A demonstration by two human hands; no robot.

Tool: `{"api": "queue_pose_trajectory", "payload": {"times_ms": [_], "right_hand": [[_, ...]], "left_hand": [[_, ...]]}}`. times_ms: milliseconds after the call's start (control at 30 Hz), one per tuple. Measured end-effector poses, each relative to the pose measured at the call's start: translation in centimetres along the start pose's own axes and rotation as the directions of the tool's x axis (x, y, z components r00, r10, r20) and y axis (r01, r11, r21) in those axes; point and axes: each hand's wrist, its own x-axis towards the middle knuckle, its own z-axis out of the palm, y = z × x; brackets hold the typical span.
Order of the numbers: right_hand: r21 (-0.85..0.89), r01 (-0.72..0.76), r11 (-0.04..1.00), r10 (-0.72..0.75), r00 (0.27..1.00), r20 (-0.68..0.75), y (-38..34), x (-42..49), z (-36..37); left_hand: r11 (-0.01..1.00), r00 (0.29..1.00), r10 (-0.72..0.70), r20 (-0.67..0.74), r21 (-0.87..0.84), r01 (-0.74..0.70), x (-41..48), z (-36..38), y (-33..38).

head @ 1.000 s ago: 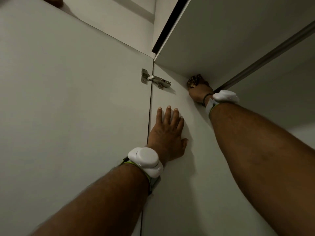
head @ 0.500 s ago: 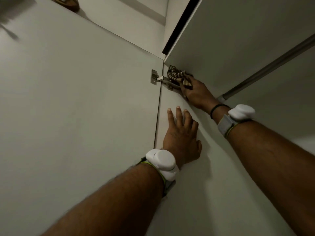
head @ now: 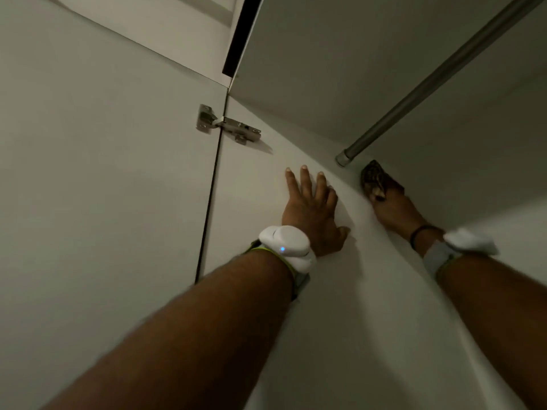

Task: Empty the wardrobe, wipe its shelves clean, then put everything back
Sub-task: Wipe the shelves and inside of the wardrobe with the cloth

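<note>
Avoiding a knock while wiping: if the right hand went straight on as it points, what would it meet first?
Probably the rod end, just ahead of the cloth the right hand grips; depth is unclear, so it might pass beside it.

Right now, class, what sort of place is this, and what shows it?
Probably the inside of a wardrobe: a metal hanging rail runs under the top panel, a cabinet hinge joins door and side panel, and the right hand holds a patterned cloth in the corner.
</note>
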Motion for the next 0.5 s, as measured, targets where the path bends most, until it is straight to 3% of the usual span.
{"api": "queue_pose_trajectory", "payload": {"times_ms": [167,500], "right_hand": [[0.099,-0.011,0.995,0.011,1.0,0.003,-3.3,6.2,0.5],[0.31,-0.015,0.951,0.015,1.0,0.004,-2.9,7.3,-1.2]], "left_hand": [[0.999,0.999,-0.036,0.003,0.03,0.036,2.1,1.0,2.5],[1.0,1.0,-0.02,0.015,-0.001,0.02,2.2,1.0,2.5]]}}
